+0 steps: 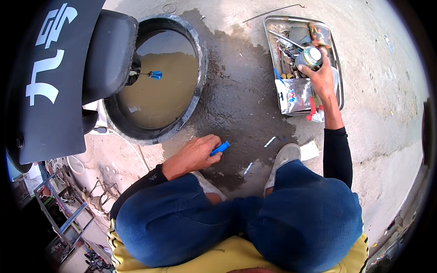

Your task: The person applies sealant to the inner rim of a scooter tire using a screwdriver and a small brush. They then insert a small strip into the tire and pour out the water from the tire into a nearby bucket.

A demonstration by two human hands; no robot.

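Note:
My left hand (pixel 199 150) is closed round a short blue piece (pixel 221 148) that looks like a plastic handle or tube; the fingers hide part of it. It hovers over the wet ground by my left shoe. Far to the right, my right hand (pixel 318 73) grips a small round can (pixel 311 57) with a pale metallic top. That can is above a metal tray (pixel 341 88) holding loose tools, a rusty tin (pixel 321 34) and a long metal rod (pixel 286 39). A silver packet (pixel 298 95) lies at the tray's near end.
A black tub (pixel 200 86) of murky water stands at the left, under a dark vehicle part (pixel 109 54). A blue-handled tool (pixel 155 75) sticks out above the water. A bent metal rod (pixel 273 12) lies beyond. White strips (pixel 248 168) and a cardboard scrap (pixel 309 150) lie near my shoes.

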